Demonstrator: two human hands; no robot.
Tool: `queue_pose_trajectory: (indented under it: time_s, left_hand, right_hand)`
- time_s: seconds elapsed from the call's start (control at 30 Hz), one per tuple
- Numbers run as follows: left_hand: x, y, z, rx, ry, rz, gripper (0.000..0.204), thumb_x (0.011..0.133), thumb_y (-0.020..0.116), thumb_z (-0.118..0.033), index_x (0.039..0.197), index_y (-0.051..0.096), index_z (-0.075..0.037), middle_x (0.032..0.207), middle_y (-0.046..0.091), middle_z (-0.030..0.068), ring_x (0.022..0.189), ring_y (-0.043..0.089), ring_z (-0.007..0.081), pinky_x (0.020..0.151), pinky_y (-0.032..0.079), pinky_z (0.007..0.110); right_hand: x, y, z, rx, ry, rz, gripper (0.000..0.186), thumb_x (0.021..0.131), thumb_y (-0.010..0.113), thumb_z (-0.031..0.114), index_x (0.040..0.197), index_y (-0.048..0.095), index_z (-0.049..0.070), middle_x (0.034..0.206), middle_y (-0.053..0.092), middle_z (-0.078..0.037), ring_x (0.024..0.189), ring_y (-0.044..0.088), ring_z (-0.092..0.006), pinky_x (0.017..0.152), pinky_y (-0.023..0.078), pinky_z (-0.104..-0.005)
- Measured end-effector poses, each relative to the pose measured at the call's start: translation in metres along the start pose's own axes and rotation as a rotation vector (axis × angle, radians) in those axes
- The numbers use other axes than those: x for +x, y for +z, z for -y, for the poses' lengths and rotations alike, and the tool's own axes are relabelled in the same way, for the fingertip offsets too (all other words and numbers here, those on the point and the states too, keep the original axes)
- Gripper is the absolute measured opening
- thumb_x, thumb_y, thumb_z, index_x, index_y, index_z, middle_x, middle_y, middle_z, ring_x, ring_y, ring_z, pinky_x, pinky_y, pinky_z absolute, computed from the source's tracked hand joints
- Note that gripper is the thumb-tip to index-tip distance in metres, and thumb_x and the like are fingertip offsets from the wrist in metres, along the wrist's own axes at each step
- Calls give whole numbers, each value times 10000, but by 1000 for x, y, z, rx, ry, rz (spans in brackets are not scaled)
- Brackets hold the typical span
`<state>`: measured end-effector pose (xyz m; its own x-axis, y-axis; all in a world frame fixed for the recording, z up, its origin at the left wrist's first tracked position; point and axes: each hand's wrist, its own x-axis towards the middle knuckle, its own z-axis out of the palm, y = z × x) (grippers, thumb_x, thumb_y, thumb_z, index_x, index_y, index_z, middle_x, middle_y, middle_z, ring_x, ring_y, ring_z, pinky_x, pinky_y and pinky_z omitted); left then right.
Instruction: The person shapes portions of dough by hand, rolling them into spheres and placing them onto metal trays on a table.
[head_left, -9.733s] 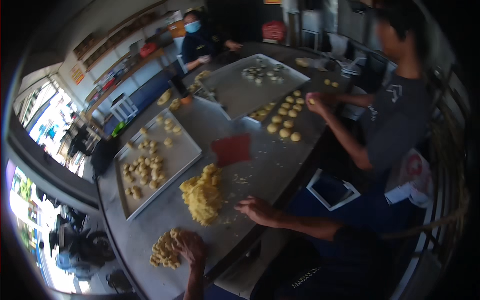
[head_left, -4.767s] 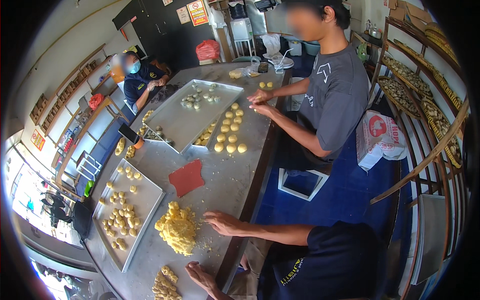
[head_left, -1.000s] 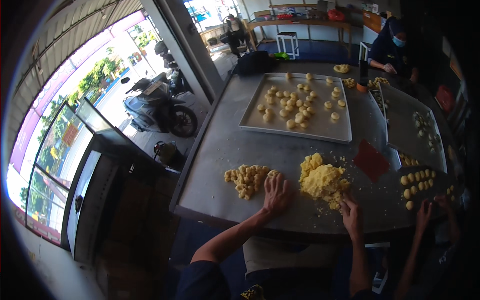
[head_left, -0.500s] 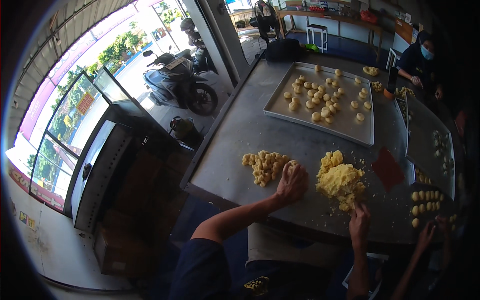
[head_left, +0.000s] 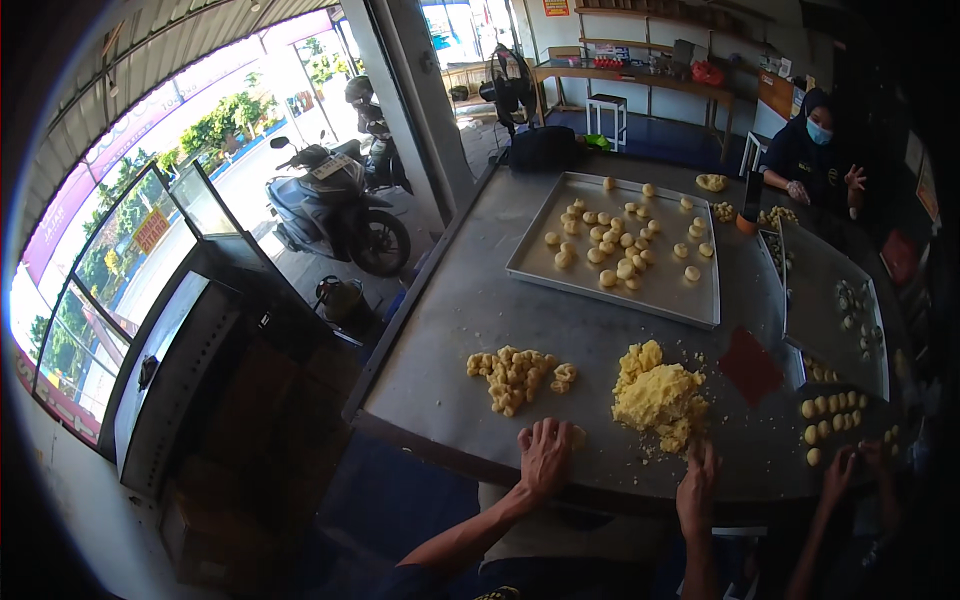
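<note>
My left hand [head_left: 545, 457] is at the table's near edge, its fingers bent over a pale piece of dough [head_left: 578, 437] that shows beside the thumb. Just beyond it lies a heap of small dough pieces [head_left: 512, 377], with a little cluster of dough [head_left: 563, 377] at its right side. My right hand [head_left: 698, 487] is closed at the near edge of a crumbly yellow mass [head_left: 660, 397], fingertips touching it; the crumbs it grips are mostly hidden. Loose crumbs lie around the mass.
A metal tray [head_left: 600, 293] of round dough balls stands farther back on the steel table [head_left: 440, 310]. Right of the yellow mass is a red scraper-like sheet [head_left: 750, 367]. Another person's hands [head_left: 840, 475] work beside rows of dough balls [head_left: 835, 408]. A masked person [head_left: 815, 150] is at the far right.
My left hand has left the small dough pieces and come back toward the near edge. My right hand stays by the yellow mass. The whole view has shifted, and the far person's hand is raised.
</note>
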<state>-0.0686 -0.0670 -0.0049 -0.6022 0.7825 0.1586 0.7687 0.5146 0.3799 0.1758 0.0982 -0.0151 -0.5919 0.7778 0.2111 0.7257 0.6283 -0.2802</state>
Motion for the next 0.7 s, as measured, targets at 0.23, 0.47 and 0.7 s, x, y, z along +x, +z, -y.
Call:
queue_pose_trajectory:
  time_s: [0.23,0.47,0.7]
  left_hand:
    - [-4,5,1,-448,-42,-208,266,887,587,-62,1152,574,-51,1102,604,144,1116,537,332,939,398,453]
    - [2,2,13,-840,-223,-250,181,925,652,-90,1094,697,-46,952,712,147,860,699,259,775,534,359]
    - [6,-18,-6,-725,-281,-219,147,922,671,-126,1017,710,-21,898,715,123,832,685,187,755,531,320]
  right_hand:
    - [34,-25,8,239,72,-56,219,864,630,-24,1073,690,-44,1069,645,-223,1037,601,-411,866,491,-448]
    - [54,-45,-21,122,-105,60,298,860,588,-57,1152,645,-52,979,589,-207,929,570,-384,831,478,-475]
    - [2,-35,-7,207,48,-62,397,828,527,-108,1216,604,-69,1302,545,-275,1202,540,-428,983,486,-432]
